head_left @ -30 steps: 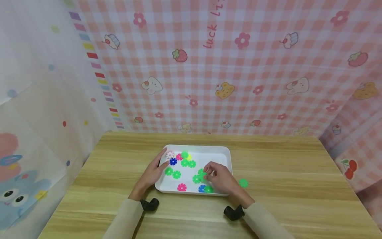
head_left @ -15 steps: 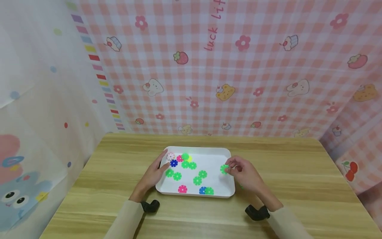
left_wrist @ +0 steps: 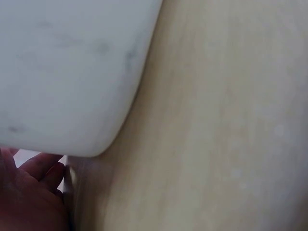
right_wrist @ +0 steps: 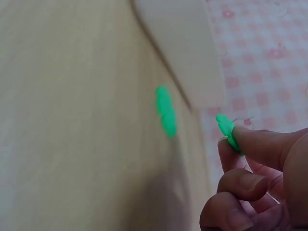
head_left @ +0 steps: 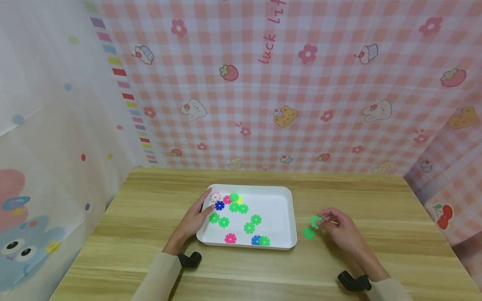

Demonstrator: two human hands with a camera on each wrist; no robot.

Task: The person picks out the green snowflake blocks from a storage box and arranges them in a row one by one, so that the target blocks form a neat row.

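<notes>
Right hand (head_left: 342, 230) has a narrow grip, with thumb and finger pinching a green disc (head_left: 314, 222) to the right of the white tray (head_left: 275, 213). Near it, another green disc (head_left: 308, 233) lies on the counter (head_left: 256, 276). The left hand (head_left: 193, 218) holds the left side of the tray, its thumb over the edge. More discs (head_left: 249, 228), green, pink, blue and yellow, lie inside it.

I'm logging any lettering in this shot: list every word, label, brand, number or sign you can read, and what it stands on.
"luck lif": on the pink checked cloth, running sideways, cut off at the top edge.
Small pink mark at the cloth's bottom edge: too small to read.
White tray and notched discs: none readable.
</notes>
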